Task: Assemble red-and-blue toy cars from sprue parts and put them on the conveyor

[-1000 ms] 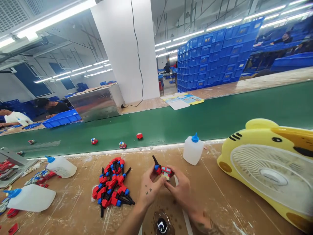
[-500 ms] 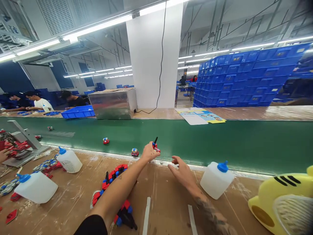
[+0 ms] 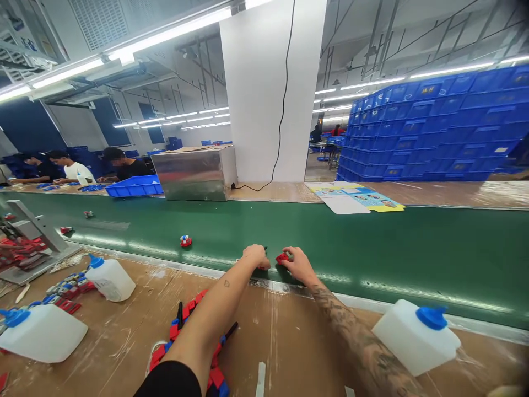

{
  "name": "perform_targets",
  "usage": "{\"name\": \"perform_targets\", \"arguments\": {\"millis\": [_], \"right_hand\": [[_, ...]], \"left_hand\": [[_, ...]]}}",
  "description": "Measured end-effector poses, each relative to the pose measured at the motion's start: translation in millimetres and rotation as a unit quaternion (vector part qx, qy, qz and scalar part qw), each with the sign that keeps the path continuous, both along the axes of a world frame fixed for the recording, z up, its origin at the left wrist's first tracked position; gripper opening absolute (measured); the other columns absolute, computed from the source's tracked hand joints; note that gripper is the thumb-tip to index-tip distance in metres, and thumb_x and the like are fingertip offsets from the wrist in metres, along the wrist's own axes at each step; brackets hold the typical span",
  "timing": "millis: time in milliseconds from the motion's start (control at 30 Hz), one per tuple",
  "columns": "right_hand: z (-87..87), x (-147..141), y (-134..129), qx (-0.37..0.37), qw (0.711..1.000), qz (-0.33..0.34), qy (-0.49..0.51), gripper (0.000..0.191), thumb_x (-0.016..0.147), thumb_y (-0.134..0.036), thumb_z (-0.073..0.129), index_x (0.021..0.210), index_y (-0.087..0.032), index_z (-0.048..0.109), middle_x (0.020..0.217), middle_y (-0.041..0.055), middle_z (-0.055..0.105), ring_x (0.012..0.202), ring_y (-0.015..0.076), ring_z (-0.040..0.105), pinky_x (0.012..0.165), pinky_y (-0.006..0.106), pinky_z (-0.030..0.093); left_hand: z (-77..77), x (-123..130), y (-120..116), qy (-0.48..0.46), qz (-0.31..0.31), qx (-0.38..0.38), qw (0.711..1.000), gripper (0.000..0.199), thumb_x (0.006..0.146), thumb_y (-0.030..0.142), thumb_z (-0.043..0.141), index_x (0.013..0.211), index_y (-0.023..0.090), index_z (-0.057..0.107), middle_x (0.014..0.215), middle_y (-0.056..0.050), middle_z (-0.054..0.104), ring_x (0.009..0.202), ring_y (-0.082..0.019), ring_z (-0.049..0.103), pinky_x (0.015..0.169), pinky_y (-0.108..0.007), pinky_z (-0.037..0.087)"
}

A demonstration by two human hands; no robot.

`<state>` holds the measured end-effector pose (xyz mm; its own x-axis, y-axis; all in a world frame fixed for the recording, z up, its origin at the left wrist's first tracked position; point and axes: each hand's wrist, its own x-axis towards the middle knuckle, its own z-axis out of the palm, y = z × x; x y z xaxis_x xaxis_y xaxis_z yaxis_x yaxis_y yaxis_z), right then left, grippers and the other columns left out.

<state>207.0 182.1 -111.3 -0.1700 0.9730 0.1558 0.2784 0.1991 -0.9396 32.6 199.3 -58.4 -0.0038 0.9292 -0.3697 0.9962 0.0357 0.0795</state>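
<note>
Over the near edge of the green conveyor belt (image 3: pixel 351 237), my left hand (image 3: pixel 254 257) is closed on a small toy part. Only its black tip (image 3: pixel 265 250) and a bit of red show past my fingers. Just to the right, my right hand (image 3: pixel 301 266) pinches a small red toy piece (image 3: pixel 282 258) between thumb and fingers. The two hands are close but apart. A small toy, red with a white and blue top (image 3: pixel 185 241), sits on the belt to the left. Under my left forearm, a row of red, blue and black toy parts (image 3: pixel 217 377) lies on the cardboard-covered table.
White bottles with blue caps stand at left (image 3: pixel 111 279), front left (image 3: pixel 45 333) and right (image 3: pixel 413 336). A grey metal fixture (image 3: pixel 39 237) is at far left. Across the belt are a metal box (image 3: pixel 192 176), a blue tray (image 3: pixel 134 186), printed card (image 3: pixel 359 198), stacked blue crates (image 3: pixel 430 127) and seated co-workers.
My right hand has moved forward onto the belt and now holds a red piece; before, it was empty. My left hand has lowered slightly with its toy part. The camera view has shifted.
</note>
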Motion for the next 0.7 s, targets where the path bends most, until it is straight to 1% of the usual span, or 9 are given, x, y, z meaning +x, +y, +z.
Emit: {"name": "perform_targets", "arguments": {"millis": [100,200,267,333,367,433,533,600,700], "right_hand": [[1.2,22.8,-54.3,-0.020,0.994,0.009,0.103,0.061,0.081,-0.045,0.067,0.135,-0.022,0.051,0.122,0.0100,0.059,0.100,0.0257,0.066,0.090,0.045,0.053],[9.9,42.5,-122.9,-0.039,0.979,0.027,0.196,0.063,0.080,-0.050,0.065,0.136,-0.027,0.050,0.121,0.0067,0.063,0.103,0.0230,0.065,0.095,0.042,0.052],[18.2,52.6,-166.0,-0.085,0.949,0.043,0.302,0.060,0.073,-0.043,0.076,0.128,-0.029,0.059,0.113,0.0039,0.067,0.097,0.0198,0.066,0.096,0.038,0.050],[26.2,60.0,-202.1,-0.138,0.899,0.061,0.410,0.058,0.064,-0.033,0.086,0.119,-0.030,0.067,0.107,0.0020,0.068,0.092,0.0176,0.065,0.094,0.033,0.050],[29.4,62.5,-217.2,-0.158,0.879,0.073,0.445,0.059,0.061,-0.029,0.088,0.116,-0.030,0.068,0.107,0.0017,0.068,0.090,0.0174,0.065,0.092,0.032,0.050],[33.8,64.7,-241.4,-0.174,0.863,0.099,0.463,0.059,0.060,-0.026,0.089,0.114,-0.030,0.068,0.111,0.0024,0.067,0.088,0.0182,0.066,0.083,0.031,0.051],[34.1,60.9,-264.9,-0.166,0.871,0.132,0.443,0.056,0.062,-0.027,0.088,0.113,-0.030,0.066,0.113,0.0045,0.066,0.080,0.0192,0.066,0.068,0.031,0.048],[29.4,55.6,-274.1,-0.150,0.884,0.133,0.422,0.051,0.063,-0.028,0.088,0.108,-0.029,0.064,0.112,0.0051,0.065,0.079,0.0200,0.066,0.065,0.031,0.045],[14.7,51.2,-281.8,-0.129,0.904,0.119,0.389,0.052,0.063,-0.031,0.087,0.107,-0.029,0.061,0.101,0.0021,0.064,0.079,0.0206,0.065,0.070,0.033,0.045]], "left_hand": [[0.8,4.2,-10.6,-0.005,-0.014,0.027,1.000,0.034,0.093,0.036,0.062,0.120,0.015,0.060,0.117,-0.009,0.063,0.101,-0.022,0.064,0.087,-0.042,0.054],[10.5,5.2,-34.0,-0.005,-0.043,0.091,0.995,0.044,0.093,0.041,0.060,0.129,0.017,0.054,0.127,-0.011,0.058,0.111,-0.026,0.059,0.094,-0.048,0.050],[19.7,0.2,-59.5,-0.002,-0.081,0.141,0.987,0.048,0.094,0.043,0.057,0.133,0.017,0.050,0.133,-0.013,0.054,0.120,-0.029,0.054,0.100,-0.052,0.044],[27.4,-10.9,-92.3,0.003,-0.128,0.169,0.977,0.046,0.095,0.041,0.052,0.133,0.016,0.051,0.134,-0.015,0.054,0.124,-0.030,0.051,0.102,-0.051,0.042],[29.7,-18.5,-110.5,0.009,-0.152,0.169,0.974,0.043,0.094,0.039,0.052,0.129,0.015,0.055,0.130,-0.016,0.057,0.122,-0.031,0.053,0.101,-0.049,0.043],[29.7,-36.0,-147.1,0.028,-0.195,0.138,0.971,0.033,0.085,0.035,0.059,0.110,0.014,0.067,0.112,-0.018,0.067,0.108,-0.033,0.063,0.092,-0.046,0.050],[19.7,-59.1,-193.3,0.054,-0.242,0.076,0.966,0.016,0.068,0.023,0.070,0.081,0.015,0.073,0.084,-0.015,0.073,0.085,-0.034,0.070,0.077,-0.041,0.056],[10.8,-66.6,-213.5,0.060,-0.259,0.065,0.962,0.015,0.067,0.015,0.067,0.081,0.013,0.073,0.084,-0.017,0.074,0.084,-0.034,0.071,0.076,-0.041,0.057],[3.0,-63.9,-229.7,0.049,-0.275,0.078,0.957,0.021,0.075,0.008,0.056,0.087,0.008,0.073,0.091,-0.022,0.073,0.088,-0.037,0.071,0.078,-0.046,0.056]]}}
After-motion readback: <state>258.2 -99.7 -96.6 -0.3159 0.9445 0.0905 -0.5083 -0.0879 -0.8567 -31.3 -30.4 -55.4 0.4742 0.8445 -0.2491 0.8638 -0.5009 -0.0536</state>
